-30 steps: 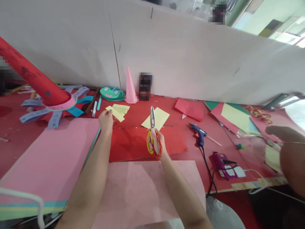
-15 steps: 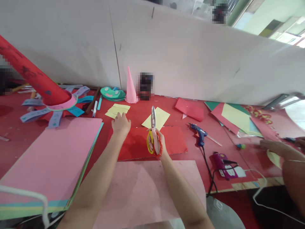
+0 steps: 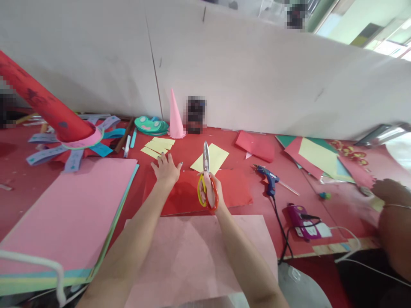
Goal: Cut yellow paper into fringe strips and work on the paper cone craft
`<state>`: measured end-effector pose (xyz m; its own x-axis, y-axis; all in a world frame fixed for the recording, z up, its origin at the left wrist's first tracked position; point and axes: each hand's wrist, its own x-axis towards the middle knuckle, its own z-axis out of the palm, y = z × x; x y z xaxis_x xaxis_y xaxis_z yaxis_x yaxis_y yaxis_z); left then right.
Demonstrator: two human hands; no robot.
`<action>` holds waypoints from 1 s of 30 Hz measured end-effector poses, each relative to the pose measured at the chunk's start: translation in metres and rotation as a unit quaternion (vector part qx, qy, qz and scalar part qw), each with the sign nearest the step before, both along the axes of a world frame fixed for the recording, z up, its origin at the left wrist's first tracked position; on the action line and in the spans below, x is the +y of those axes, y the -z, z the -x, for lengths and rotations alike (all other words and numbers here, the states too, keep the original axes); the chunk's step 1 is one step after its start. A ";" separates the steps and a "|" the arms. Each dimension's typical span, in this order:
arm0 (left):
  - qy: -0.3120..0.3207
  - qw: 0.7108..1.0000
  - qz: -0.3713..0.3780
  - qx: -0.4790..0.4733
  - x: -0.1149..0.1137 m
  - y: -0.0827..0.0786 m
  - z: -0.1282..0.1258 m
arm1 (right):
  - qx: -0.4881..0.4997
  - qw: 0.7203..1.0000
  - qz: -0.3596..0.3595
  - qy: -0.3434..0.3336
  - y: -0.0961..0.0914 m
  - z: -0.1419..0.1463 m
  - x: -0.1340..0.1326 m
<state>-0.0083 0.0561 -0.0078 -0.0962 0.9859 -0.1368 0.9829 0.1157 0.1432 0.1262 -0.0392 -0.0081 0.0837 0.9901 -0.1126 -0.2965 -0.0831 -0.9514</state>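
My right hand [image 3: 215, 188] grips a pair of scissors [image 3: 206, 160] with yellow and red handles, blades together and pointing away from me. Fingers spread, my left hand [image 3: 167, 170] is over the left part of a red sheet [image 3: 236, 186] and holds nothing. Just beyond its fingertips lie several cut yellow paper pieces [image 3: 157, 146]. A larger yellow paper [image 3: 218, 157] lies behind the scissors, partly hidden by the blades. Nearest to me, a pale pink sheet [image 3: 192, 248] spreads beneath my forearms.
On the left are a stack of coloured paper [image 3: 73, 201] and a red paper tube [image 3: 48, 98]. A pink cone [image 3: 175, 117] stands near the wall. To the right lie a glue gun [image 3: 269, 179], a purple power strip [image 3: 303, 222] and a co-worker's hand [image 3: 390, 194].
My left hand has drawn back from the yellow pieces towards me and spread its fingers. My right hand and the scissors stay almost still. The co-worker's hand has shifted to the right.
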 end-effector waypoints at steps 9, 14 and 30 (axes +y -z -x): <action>0.119 0.990 -0.032 -0.067 -0.026 -0.014 -0.041 | 0.018 0.994 -0.033 0.099 -0.001 0.000 0.003; 0.129 0.985 -0.083 -0.073 -0.032 0.009 -0.053 | 0.017 0.992 -0.021 0.127 0.004 -0.002 0.008; 0.380 0.904 -0.065 -0.182 -0.022 0.028 -0.053 | 0.024 0.975 -0.028 0.219 -0.005 -0.009 0.009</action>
<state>0.0450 0.0336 -0.0354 0.6447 0.7581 0.0985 0.6559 -0.6147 0.4382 0.1352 -0.0306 -0.0028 0.4954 0.8655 -0.0741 -0.3360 0.1122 -0.9352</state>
